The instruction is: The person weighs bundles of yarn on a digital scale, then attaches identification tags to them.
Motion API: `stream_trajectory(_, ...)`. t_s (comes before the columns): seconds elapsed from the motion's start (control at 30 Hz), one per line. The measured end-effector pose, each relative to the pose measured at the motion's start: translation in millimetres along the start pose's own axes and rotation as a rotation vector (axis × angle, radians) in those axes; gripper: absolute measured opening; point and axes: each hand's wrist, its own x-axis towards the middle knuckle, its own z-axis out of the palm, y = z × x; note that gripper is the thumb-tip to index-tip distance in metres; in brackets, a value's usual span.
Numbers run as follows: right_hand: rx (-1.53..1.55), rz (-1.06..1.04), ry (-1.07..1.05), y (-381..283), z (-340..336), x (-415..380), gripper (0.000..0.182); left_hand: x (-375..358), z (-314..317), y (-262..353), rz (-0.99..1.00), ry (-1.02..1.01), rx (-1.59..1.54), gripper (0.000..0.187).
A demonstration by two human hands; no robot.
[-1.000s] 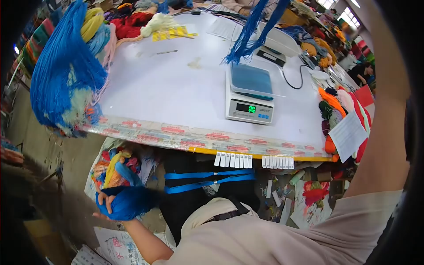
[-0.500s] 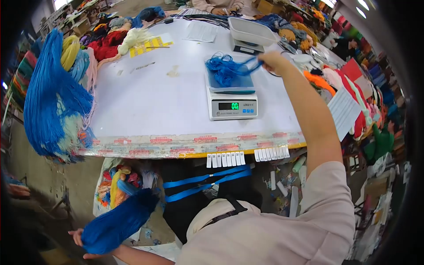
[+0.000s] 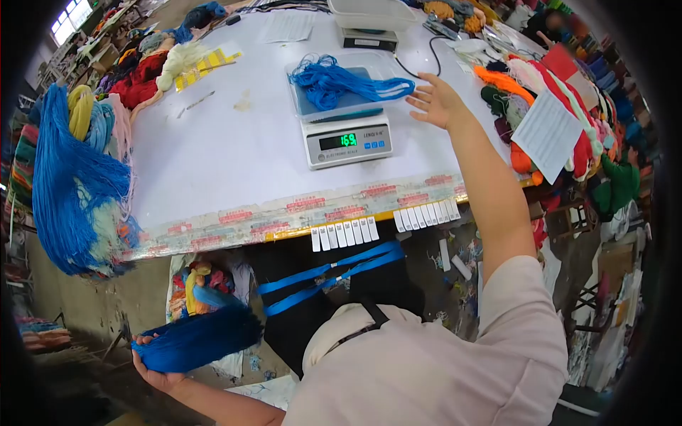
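A loose tangle of blue yarn (image 3: 327, 82) lies in the shallow clear tray on the electronic scale (image 3: 349, 145), one looped end sticking out to the right. Its green digits read 169, perhaps with a decimal point I cannot make out. Just beyond that loop is my right hand (image 3: 437, 103), fingers spread and holding nothing. Down at the lower left, beside my lap, my left hand (image 3: 155, 363) grips one end of a thick blue yarn bundle (image 3: 206, 337). Some of its fingers are hidden behind the strands. Two blue strips (image 3: 330, 273) lie across my legs.
A second scale with a white plastic tub (image 3: 373, 15) stands behind. Blue hanks (image 3: 71, 192) drape over the table's left edge, with coloured yarn around. Paper (image 3: 545, 135) and more yarn lie right. White labels (image 3: 344, 234) line the front edge; a bag of scraps (image 3: 206, 291) is below.
My right hand has let go of the blue yarn, which now rests on the scale. The reading has gone from zero to 169. My left hand has risen slightly with its bundle; the view has shifted.
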Motion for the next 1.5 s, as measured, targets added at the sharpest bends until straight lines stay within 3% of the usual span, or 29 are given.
stream_trajectory(0.2, -0.148, -0.016, 0.101, 2, 1, 11, 0.087, -6, -5, 6, 0.124, 0.029, 0.041, 0.032)
stream_trajectory(0.27, -0.191, -0.016, 0.077, 3, 1, 14, 0.096, -7, -7, 5, 0.145, 0.031, 0.050, 0.030)
stream_trajectory(0.67, -0.333, -0.071, 0.228, 10, 22, 15, 0.094, -11, -14, -3, 0.197, -0.194, -0.106, 0.029)
stream_trajectory(0.77, -0.330, -0.063, 0.255, 11, 20, 21, 0.085, -14, -13, -5, 0.222, -0.197, -0.173, 0.034)
stream_trajectory(0.83, -0.370, -0.118, 0.256, 15, 15, 28, 0.063, -17, -12, -8, 0.247, -0.244, -0.244, 0.034)
stream_trajectory(0.87, -0.377, -0.121, 0.249, 16, 12, 34, 0.063, -18, -13, -9, 0.255, -0.238, -0.249, 0.034)
stream_trajectory(0.93, -0.304, -0.246, 0.415, 13, 10, 44, 0.034, -20, -15, -10, 0.261, -0.285, -0.371, 0.036)
stream_trajectory(1.0, -0.400, -0.330, 0.519, -1, 17, 50, 0.025, -21, -11, -14, 0.255, -0.339, -0.489, 0.033)
stream_trajectory(1.03, -0.725, -0.663, 0.491, -14, 2, 86, 0.023, -21, -10, -17, 0.230, -0.366, -0.503, 0.035)
stream_trajectory(1.13, -0.311, -0.823, 0.007, 10, 152, -8, 0.020, -29, 19, -32, 0.088, -0.351, -0.570, 0.039)
stream_trajectory(1.17, -0.343, -0.789, -0.206, 31, 202, -44, 0.018, -29, 16, -32, 0.007, -0.317, -0.620, 0.039)
stream_trajectory(1.27, -0.498, -0.619, -0.779, 116, 314, -190, 0.016, -37, 28, -41, 0.010, -0.248, -0.331, 0.046)
stream_trajectory(1.37, -0.538, -0.153, -1.251, 184, 345, -303, 0.018, -55, 50, -41, -0.058, -0.221, -0.152, 0.047)
stream_trajectory(1.4, -0.545, -0.065, -1.332, 198, 345, -322, 0.018, -61, 59, -38, -0.094, -0.300, -0.150, 0.045)
stream_trajectory(1.5, -0.609, -0.089, -1.345, 222, 339, -347, 0.014, -72, 55, -37, -0.168, -0.405, -0.186, 0.033)
